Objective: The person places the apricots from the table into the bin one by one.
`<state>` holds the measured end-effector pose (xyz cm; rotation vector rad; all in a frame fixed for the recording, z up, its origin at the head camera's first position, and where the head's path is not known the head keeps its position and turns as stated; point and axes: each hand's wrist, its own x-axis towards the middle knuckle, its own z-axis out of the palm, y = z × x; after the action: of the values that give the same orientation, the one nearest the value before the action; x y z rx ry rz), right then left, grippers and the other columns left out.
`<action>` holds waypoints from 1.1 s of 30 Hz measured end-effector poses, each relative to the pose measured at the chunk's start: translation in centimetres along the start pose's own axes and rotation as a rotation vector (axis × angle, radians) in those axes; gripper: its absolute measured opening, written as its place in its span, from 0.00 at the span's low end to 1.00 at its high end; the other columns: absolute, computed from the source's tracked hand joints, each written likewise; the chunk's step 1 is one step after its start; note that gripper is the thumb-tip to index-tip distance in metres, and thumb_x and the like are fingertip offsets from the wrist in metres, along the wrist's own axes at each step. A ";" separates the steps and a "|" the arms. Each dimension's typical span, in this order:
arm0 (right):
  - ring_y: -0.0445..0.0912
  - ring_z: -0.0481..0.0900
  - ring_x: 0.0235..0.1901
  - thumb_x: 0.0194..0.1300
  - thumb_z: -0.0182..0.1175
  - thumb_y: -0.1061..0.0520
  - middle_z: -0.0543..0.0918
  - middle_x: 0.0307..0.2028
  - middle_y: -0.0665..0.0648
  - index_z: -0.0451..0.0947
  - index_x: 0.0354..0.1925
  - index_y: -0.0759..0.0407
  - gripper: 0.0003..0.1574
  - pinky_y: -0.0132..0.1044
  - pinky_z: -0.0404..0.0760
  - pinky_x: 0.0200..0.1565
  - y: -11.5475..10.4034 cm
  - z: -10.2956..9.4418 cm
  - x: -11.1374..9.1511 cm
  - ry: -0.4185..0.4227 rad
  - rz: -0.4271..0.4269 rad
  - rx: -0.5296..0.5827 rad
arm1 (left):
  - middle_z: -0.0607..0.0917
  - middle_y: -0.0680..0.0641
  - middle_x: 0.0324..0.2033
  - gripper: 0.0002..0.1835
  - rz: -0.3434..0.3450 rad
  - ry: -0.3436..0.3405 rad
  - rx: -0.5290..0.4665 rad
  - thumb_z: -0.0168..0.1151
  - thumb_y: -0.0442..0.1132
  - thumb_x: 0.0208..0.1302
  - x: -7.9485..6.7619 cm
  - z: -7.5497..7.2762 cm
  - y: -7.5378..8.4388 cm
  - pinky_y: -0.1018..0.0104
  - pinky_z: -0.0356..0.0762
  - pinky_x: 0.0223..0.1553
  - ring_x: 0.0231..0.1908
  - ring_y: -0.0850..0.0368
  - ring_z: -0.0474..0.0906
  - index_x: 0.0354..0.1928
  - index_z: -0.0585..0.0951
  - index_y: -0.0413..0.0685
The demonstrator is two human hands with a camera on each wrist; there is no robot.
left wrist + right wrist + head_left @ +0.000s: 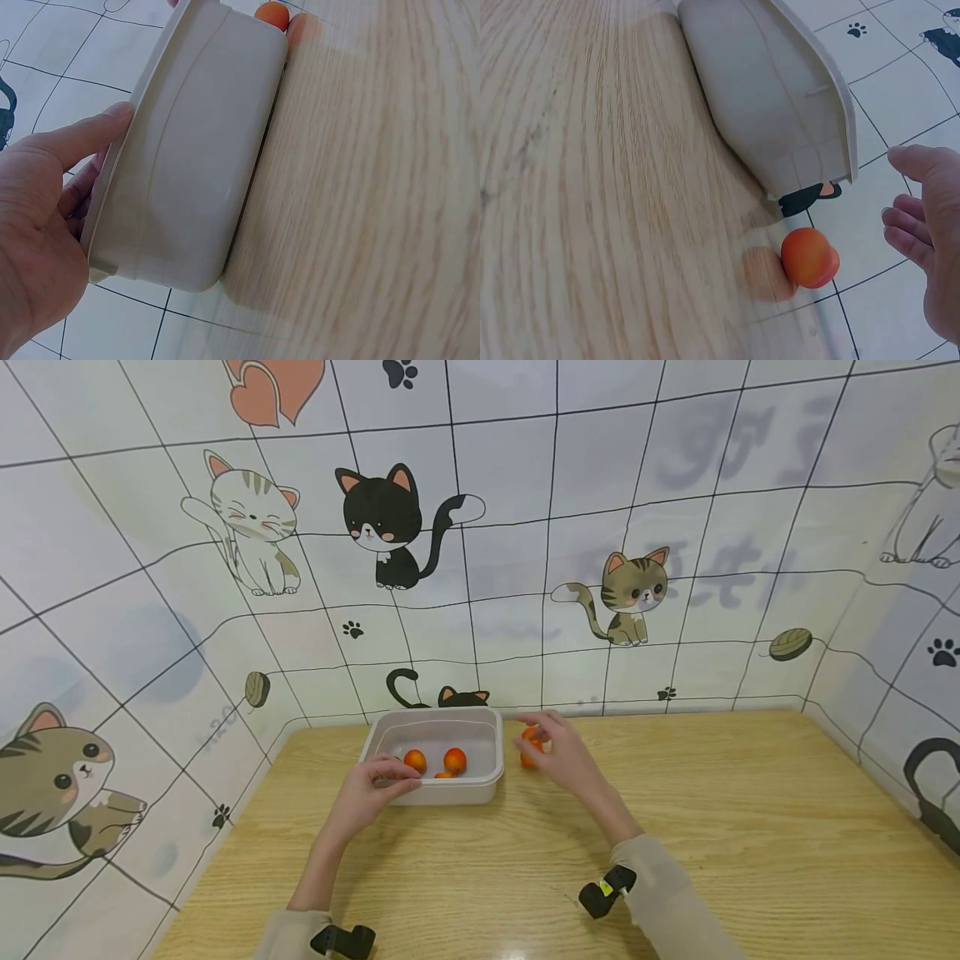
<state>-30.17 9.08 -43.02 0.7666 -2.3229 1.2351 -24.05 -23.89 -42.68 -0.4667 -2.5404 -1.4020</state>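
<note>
A whitish plastic container (480,792) stands against the back wall, with three round orange-red fruits (455,761) visible inside. My left hand (367,793) holds the container's rim at the front left, its thumb on the rim and its other fingers over the inner side. Just right of the container, my right hand (562,758) hovers over two more orange-red fruits (806,257), which sit close together on the table. Its thumb and fingers are spread and grip nothing. In the head view it partly covers those fruits.
The wooden table (675,827) extends in front and to the right. Behind it rises a wall (517,652) with a grid and cartoon cats. Small black wrist cameras (607,892) are on both sleeves.
</note>
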 end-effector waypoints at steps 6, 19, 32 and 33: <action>0.62 0.80 0.41 0.66 0.70 0.57 0.80 0.50 0.64 0.79 0.58 0.64 0.25 0.57 0.81 0.45 0.8 -0.3 -0.3 -0.021 0.043 -0.017 | 0.85 0.56 0.36 0.03 -0.011 -0.009 -0.002 0.75 0.41 0.59 -0.1 0.0 0.2 0.65 0.77 0.45 0.44 0.55 0.78 0.35 0.90 0.55; 0.57 0.79 0.42 0.66 0.70 0.55 0.79 0.52 0.66 0.78 0.59 0.64 0.27 0.48 0.80 0.43 3.0 0.1 -1.1 -0.088 0.128 -0.073 | 0.85 0.53 0.37 0.04 -0.009 -0.004 -0.002 0.75 0.41 0.59 -0.1 0.1 0.2 0.62 0.76 0.48 0.45 0.54 0.78 0.35 0.90 0.53; 0.50 0.75 0.40 0.64 0.72 0.53 0.79 0.51 0.60 0.82 0.55 0.59 0.23 0.42 0.77 0.41 4.1 0.9 -1.8 -0.149 0.199 -0.140 | 0.85 0.56 0.36 0.02 -0.001 -0.008 -0.013 0.75 0.41 0.59 -0.2 0.0 0.4 0.63 0.76 0.47 0.44 0.56 0.78 0.34 0.90 0.57; 0.50 0.74 0.40 0.64 0.72 0.53 0.79 0.51 0.60 0.82 0.55 0.59 0.24 0.42 0.77 0.41 4.2 0.9 -1.8 -0.153 0.199 -0.145 | 0.85 0.56 0.36 0.02 -0.001 -0.009 -0.013 0.75 0.41 0.59 -0.1 0.0 0.4 0.63 0.76 0.48 0.44 0.55 0.78 0.34 0.90 0.57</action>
<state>-31.51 10.74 -47.15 0.6116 -2.6341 1.1045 -23.76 -23.75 -42.40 -0.4757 -2.5406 -1.4204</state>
